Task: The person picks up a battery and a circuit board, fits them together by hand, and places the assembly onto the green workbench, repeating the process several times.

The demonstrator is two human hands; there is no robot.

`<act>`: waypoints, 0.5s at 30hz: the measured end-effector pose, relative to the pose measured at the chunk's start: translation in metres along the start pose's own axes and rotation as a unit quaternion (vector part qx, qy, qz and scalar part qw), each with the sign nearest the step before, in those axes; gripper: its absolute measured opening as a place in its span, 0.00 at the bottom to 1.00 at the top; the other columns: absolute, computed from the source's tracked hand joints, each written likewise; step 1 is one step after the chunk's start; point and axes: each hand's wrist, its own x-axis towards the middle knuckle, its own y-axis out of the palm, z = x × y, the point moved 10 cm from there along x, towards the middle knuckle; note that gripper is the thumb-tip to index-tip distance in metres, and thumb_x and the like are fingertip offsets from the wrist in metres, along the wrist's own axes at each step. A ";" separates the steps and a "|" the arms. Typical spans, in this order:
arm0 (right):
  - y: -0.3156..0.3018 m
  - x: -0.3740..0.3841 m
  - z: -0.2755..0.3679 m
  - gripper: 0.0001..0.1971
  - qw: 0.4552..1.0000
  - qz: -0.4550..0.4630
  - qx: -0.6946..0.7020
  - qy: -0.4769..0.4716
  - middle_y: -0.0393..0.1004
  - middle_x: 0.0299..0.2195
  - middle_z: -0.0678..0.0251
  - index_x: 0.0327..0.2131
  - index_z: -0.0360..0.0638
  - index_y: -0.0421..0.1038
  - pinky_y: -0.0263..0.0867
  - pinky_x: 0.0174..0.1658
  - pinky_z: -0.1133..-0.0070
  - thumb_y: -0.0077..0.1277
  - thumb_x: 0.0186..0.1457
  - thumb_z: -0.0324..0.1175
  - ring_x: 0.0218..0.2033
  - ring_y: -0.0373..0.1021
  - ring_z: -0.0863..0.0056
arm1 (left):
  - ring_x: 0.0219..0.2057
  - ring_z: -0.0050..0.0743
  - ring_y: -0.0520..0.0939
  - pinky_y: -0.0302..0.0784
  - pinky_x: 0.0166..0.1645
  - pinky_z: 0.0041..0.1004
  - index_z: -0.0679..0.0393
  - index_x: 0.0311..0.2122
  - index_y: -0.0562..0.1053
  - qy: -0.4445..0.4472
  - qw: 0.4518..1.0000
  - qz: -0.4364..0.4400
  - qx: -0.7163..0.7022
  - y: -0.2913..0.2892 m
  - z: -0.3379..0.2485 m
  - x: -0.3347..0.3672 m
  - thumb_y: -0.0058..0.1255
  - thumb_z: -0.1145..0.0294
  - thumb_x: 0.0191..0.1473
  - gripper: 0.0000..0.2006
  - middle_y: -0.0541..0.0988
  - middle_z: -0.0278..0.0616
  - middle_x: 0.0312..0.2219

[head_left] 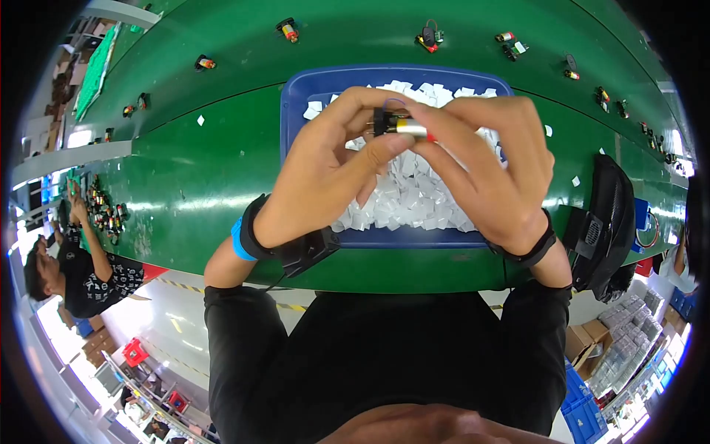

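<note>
Nearest you: your left hand (314,170) and right hand (492,163), both pinching small battery assembly (411,128) between them, above blue tray (414,238). Black end piece (381,123) at its left end. This unit looks mid-work, not yet set down. White pieces (414,192) plentiful in tray; whether any is on unit, cannot tell. Similar assemblies (288,30) on far green surface (355,37): finished or waiting, unclear.

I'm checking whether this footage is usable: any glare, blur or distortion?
In the head view, glare streaks the green table at left; fisheye distortion bends its edges; bright patches wash out near the rim; the right hand looks slightly soft, while the held silver cylindrical part reads fairly clearly.
</note>
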 end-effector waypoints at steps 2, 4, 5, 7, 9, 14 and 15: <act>-0.011 0.002 -0.004 0.18 1.000 -0.024 0.018 -0.001 0.74 0.28 0.69 0.38 0.41 0.80 0.66 0.26 0.81 0.69 0.39 0.25 0.27 0.71 0.74 | 0.30 0.18 0.75 0.76 0.28 0.18 0.66 0.53 0.68 -0.013 0.999 0.012 -0.040 0.001 0.003 0.002 0.52 0.78 0.60 0.16 0.78 0.47 0.44; -0.002 -0.005 -0.028 0.16 0.982 0.071 0.132 0.117 0.74 0.27 0.68 0.37 0.39 0.79 0.66 0.25 0.82 0.69 0.42 0.26 0.25 0.71 0.78 | 0.33 0.21 0.78 0.78 0.29 0.19 0.67 0.53 0.67 0.074 0.995 -0.009 -0.073 -0.003 -0.015 0.003 0.52 0.79 0.60 0.17 0.77 0.52 0.48; 0.007 -0.011 -0.037 0.15 0.959 0.118 0.188 0.174 0.75 0.26 0.67 0.37 0.38 0.78 0.65 0.25 0.83 0.69 0.44 0.27 0.24 0.71 0.79 | 0.34 0.22 0.79 0.80 0.29 0.20 0.67 0.53 0.66 0.118 0.989 -0.020 -0.089 -0.006 -0.022 0.002 0.52 0.79 0.59 0.17 0.76 0.55 0.50; 0.010 -0.014 -0.035 0.14 0.942 0.105 0.244 0.204 0.75 0.25 0.67 0.37 0.37 0.78 0.65 0.25 0.83 0.68 0.46 0.27 0.23 0.71 0.80 | 0.36 0.24 0.80 0.80 0.29 0.20 0.67 0.53 0.66 0.143 0.987 -0.012 -0.076 -0.003 -0.022 0.002 0.52 0.80 0.59 0.17 0.75 0.56 0.52; 0.021 -0.018 -0.035 0.12 0.895 0.086 0.355 0.255 0.76 0.24 0.66 0.37 0.35 0.78 0.65 0.26 0.85 0.67 0.48 0.26 0.22 0.71 0.83 | 0.40 0.27 0.82 0.81 0.29 0.20 0.67 0.53 0.64 0.193 0.980 -0.007 -0.054 0.000 -0.025 0.000 0.52 0.82 0.58 0.18 0.72 0.58 0.56; 0.025 -0.022 -0.039 0.12 0.887 0.047 0.368 0.276 0.77 0.24 0.65 0.39 0.33 0.77 0.67 0.27 0.86 0.65 0.51 0.26 0.23 0.72 0.83 | 0.45 0.30 0.82 0.82 0.29 0.21 0.68 0.52 0.68 0.210 0.977 -0.032 0.001 -0.002 -0.028 0.001 0.54 0.81 0.57 0.18 0.74 0.57 0.54; 0.023 -0.021 -0.038 0.12 0.895 0.045 0.359 0.262 0.77 0.25 0.65 0.39 0.32 0.77 0.67 0.26 0.86 0.64 0.52 0.26 0.22 0.72 0.83 | 0.44 0.30 0.82 0.82 0.30 0.21 0.69 0.52 0.69 0.213 0.975 -0.041 0.036 -0.004 -0.030 0.000 0.56 0.81 0.56 0.18 0.75 0.56 0.53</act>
